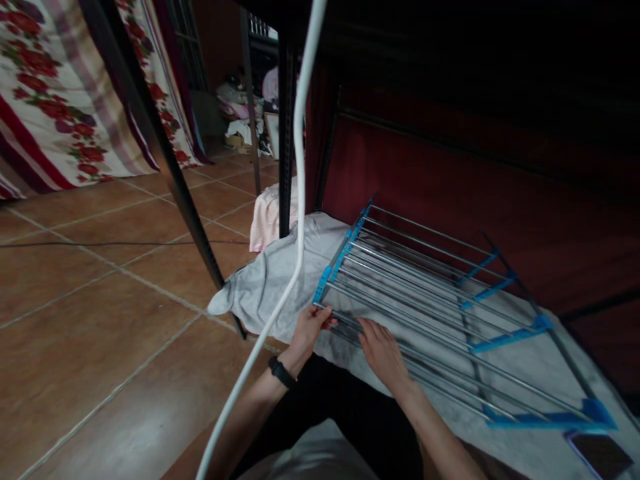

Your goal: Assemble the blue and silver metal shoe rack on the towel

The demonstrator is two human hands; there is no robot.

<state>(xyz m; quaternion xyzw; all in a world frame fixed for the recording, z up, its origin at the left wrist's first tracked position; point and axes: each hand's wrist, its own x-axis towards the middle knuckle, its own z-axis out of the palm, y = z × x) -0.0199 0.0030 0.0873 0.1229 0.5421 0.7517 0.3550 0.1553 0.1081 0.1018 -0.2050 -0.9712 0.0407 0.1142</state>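
A shoe rack of thin metal bars with blue plastic connectors (505, 347) lies on a grey cloth (273, 280) before me. At its near left corner, my left hand (313, 328) is closed on a metal tube (346, 320), just below a blue connector (321, 287). A little further right, my right hand (383, 348) curls its fingers over the same tube. Its fingertips are partly hidden, and the palm faces down. The far ends of the bars run into blue connectors on the right.
A white cable (300, 167) hangs across the view in front of the rack. Dark metal posts (173, 170) stand on the tiled floor (100, 320) at left. A phone (600, 455) lies at the lower right. Behind the rack hangs dark red fabric (425, 173).
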